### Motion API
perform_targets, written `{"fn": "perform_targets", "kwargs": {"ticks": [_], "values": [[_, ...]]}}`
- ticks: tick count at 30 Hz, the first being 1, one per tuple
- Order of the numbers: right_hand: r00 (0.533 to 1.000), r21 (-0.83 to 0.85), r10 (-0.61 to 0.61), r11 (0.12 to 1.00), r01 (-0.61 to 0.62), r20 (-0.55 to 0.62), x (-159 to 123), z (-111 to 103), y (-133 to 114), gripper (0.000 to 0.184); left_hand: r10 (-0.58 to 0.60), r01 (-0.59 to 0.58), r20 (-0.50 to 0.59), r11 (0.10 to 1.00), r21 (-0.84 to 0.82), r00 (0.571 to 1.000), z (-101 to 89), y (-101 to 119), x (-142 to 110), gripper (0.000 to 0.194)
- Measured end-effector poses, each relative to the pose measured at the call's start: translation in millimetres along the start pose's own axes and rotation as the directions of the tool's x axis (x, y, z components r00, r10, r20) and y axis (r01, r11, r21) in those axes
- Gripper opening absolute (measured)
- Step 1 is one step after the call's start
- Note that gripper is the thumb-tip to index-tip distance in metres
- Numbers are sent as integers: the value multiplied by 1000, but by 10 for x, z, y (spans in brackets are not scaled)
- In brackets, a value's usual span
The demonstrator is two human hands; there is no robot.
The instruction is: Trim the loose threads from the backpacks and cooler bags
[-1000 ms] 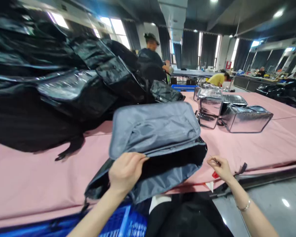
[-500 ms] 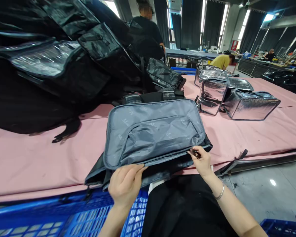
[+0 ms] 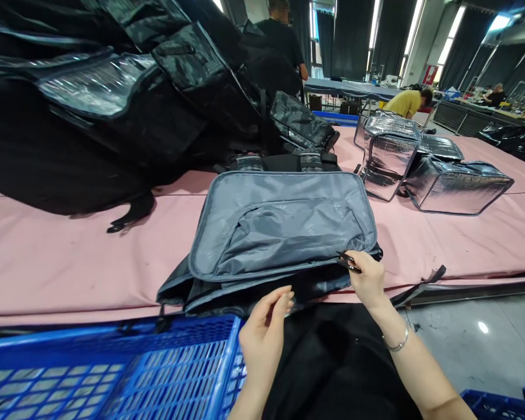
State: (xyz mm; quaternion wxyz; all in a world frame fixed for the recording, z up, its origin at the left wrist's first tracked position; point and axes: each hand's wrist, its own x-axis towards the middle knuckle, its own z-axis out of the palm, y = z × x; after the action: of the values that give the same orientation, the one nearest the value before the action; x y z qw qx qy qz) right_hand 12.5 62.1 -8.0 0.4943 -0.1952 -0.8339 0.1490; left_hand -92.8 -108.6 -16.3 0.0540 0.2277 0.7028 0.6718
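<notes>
Pink cloth covers the long bench (image 3: 472,245) across the middle of the frame, with dark grey curtains (image 3: 354,46) hanging at the top. Toward the upper right, 1 person in a yellow top (image 3: 405,104) bends low. A large heap of glossy black bags (image 3: 100,140) fills the upper left; boxy silver foil bags (image 3: 391,157) cluster right of centre. At the bench's near edge, in the middle of the frame, lies a black fabric bag with a grey-lined rectangular flap (image 3: 284,230), its lining face up. The right hand (image 3: 368,279), a silver bracelet (image 3: 399,340) at its wrist, has a closed grip around small black metal snips (image 3: 349,262), blades parted at the flap's lower right edge. The left hand (image 3: 265,326) sits lower centre, its grip narrow, fingertips nearly together before the bag's dark opening; whether they pinch anything, I cannot tell. A blue plastic lattice basket (image 3: 228,367) occupies the lower left.
</notes>
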Motion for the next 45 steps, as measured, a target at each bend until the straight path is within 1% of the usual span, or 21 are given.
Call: {"fn": "perform_targets", "kwargs": {"ticks": [1,2,3,4,6,8,10,12,14,16,18,21,23,25,27,29,30,34,38,45], "values": [[1000,-4,-15,1000,15,11,2,-28,-44,23,-150,153,30,982,-109,988,49,37,4,28],[999,-4,-27,1000,27,24,-3,-51,-84,24,-265,271,52,941,-202,963,93,76,27,33],[999,-3,-34,999,34,39,-13,-71,-117,25,-347,352,67,895,-273,935,130,118,61,36],[998,-3,-34,999,35,55,-26,-87,-142,25,-405,406,73,854,-325,911,162,160,99,38],[996,-6,-20,1000,21,82,-53,-118,-171,25,-482,471,72,796,-380,873,211,238,161,38],[992,-5,12,1000,-12,125,-64,-163,-187,25,-514,494,69,766,-412,855,249,294,185,37],[978,5,61,998,-63,197,-48,-232,-215,25,-515,487,68,750,-447,855,284,323,175,35],[950,36,94,993,-109,298,2,-310,-268,23,-503,470,69,739,-482,861,318,329,147,33],[911,90,75,989,-121,406,84,-364,-337,21,-494,455,64,733,-506,867,349,324,117,30],[871,143,11,985,-93,491,194,-364,-392,27,-482,433,51,730,-529,875,375,316,90,29],[843,152,-31,986,-61,538,315,-313,-408,24,-464,407,43,725,-556,885,391,306,70,28],[824,95,2,993,-68,567,473,-223,-351,19,-425,381,65,719,-581,903,389,286,53,29],[809,121,3,988,-93,588,537,-212,-283,18,-405,376,87,719,-585,910,372,273,55,31],[814,228,-64,970,-85,578,558,-247,-212,18,-394,373,99,719,-587,914,352,265,67,33],[844,309,-141,950,-31,518,540,-299,-152,18,-391,376,105,725,-578,914,336,264,85,34],[872,314,-193,948,48,450,496,-335,-111,19,-393,379,104,733,-565,914,327,264,101,35],[877,300,-213,950,83,430,470,-341,-99,19,-396,381,101,735,-561,913,325,265,107,36],[881,259,-255,953,159,398,388,-301,-98,19,-398,383,99,740,-553,912,317,265,117,36],[885,233,-264,955,184,383,390,-253,-123,20,-367,373,125,749,-548,922,302,279,120,33],[867,248,-296,946,209,400,423,-272,-116,19,-347,362,132,769,-528,929,289,317,134,33]]}}
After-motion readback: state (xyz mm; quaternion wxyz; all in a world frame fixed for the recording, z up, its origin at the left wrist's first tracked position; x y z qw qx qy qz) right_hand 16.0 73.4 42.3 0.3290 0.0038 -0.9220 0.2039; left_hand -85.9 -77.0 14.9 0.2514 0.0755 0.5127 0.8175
